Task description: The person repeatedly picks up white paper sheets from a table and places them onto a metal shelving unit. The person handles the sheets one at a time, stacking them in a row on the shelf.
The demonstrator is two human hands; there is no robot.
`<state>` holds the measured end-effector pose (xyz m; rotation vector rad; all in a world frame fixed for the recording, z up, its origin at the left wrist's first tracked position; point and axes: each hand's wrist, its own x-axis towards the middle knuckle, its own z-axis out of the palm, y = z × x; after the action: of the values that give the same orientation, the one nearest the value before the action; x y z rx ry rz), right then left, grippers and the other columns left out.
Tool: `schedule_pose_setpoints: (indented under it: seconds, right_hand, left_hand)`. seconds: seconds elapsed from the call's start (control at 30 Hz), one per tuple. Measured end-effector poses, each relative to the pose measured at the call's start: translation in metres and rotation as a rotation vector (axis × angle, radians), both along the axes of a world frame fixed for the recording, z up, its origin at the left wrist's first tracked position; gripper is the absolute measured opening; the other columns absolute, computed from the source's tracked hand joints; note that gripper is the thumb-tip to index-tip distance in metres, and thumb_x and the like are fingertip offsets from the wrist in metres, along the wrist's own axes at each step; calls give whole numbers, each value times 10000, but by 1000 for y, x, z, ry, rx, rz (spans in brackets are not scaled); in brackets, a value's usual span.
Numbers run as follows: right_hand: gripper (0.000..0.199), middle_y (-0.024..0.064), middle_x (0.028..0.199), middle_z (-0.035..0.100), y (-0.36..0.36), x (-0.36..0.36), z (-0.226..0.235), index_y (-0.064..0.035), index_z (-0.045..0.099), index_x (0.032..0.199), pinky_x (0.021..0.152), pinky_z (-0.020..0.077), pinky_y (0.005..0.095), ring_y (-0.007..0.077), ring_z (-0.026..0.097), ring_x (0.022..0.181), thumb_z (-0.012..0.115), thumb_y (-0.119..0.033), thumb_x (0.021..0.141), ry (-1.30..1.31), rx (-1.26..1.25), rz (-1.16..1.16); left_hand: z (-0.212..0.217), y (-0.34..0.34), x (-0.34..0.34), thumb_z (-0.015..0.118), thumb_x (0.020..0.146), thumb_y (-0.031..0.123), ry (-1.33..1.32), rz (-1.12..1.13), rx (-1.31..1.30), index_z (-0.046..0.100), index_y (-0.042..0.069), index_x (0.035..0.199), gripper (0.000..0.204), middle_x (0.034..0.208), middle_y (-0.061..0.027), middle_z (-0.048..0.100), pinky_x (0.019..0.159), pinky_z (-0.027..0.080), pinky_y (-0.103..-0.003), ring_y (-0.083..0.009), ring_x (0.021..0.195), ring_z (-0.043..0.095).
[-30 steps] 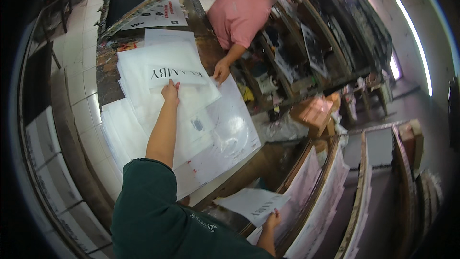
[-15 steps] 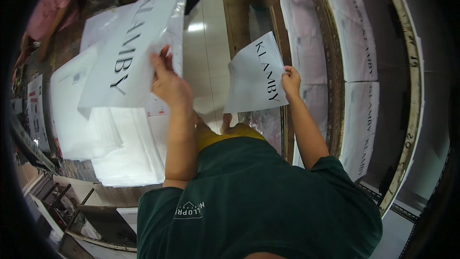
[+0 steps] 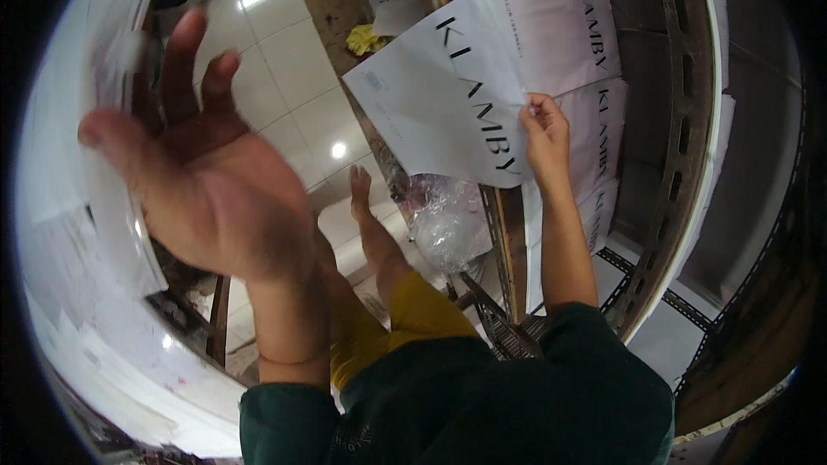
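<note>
A worker's right hand (image 3: pixel 544 125) pinches the right edge of a flat white mailer bag with black lettering (image 3: pixel 448 99), lifted clear of the metal shelf rack (image 3: pixel 689 120) at right, where more white lettered bags (image 3: pixel 594 43) lie stacked. The left hand (image 3: pixel 198 172) is raised with fingers spread, gripping nothing, beside blurred white sheets (image 3: pixel 95 207) at left. One bag appears picked; the shelved stack remains. A crumpled clear plastic wrap (image 3: pixel 448 224) lies below on the tiled floor (image 3: pixel 293 86).

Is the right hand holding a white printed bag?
Yes, the right hand pinches the edge of a white printed bag lifted in front of the shelf.
</note>
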<state>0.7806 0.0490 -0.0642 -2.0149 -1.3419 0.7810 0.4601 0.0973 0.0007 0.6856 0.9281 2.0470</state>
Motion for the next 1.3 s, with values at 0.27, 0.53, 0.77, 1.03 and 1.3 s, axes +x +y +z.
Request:
schedule_pose_setpoints:
  seconds: [0.27,0.53,0.77,1.03,1.3]
  right_hand:
    - [150,54,854,572,51,73,27,-13,549,907,739,400,246,128,515,798,489,-95,797,-214,39,-155]
    - [297,131,1041,542,158,249,-4,-25,537,1038,850,365,339,240,503,964,431,-189,815,-465,101,-442]
    - [326,151,1086,526,208,375,-51,-20,520,1073,872,356,346,265,488,999,408,-192,820,-596,252,-394]
    - [336,141,1108,523,226,419,-56,-26,506,1097,889,346,342,269,477,1026,396,-215,842,-589,327,-339]
    - [372,147,1143,503,223,376,-49,-34,479,1132,905,337,374,297,467,1054,380,-244,841,-623,118,-423]
  left_hand:
    - [-57,-23,20,326,930,333,-411,-108,-122,508,67,1123,376,1123,-91,543,762,409,-302,-187,968,531]
    - [-76,-69,59,375,906,392,-406,-141,-383,464,36,1120,424,912,-81,510,666,401,-254,-190,787,454]
    - [-143,-170,83,378,833,552,-243,-250,-803,437,-19,1073,622,857,-92,521,644,413,-275,-204,734,503]
    - [-169,-173,81,390,899,398,-333,-235,-1121,418,-30,1098,473,804,-141,569,616,442,-285,-190,699,541]
    - [-172,-157,75,389,909,359,-497,-240,-1122,418,-19,1098,424,851,-113,560,605,429,-267,-175,739,541]
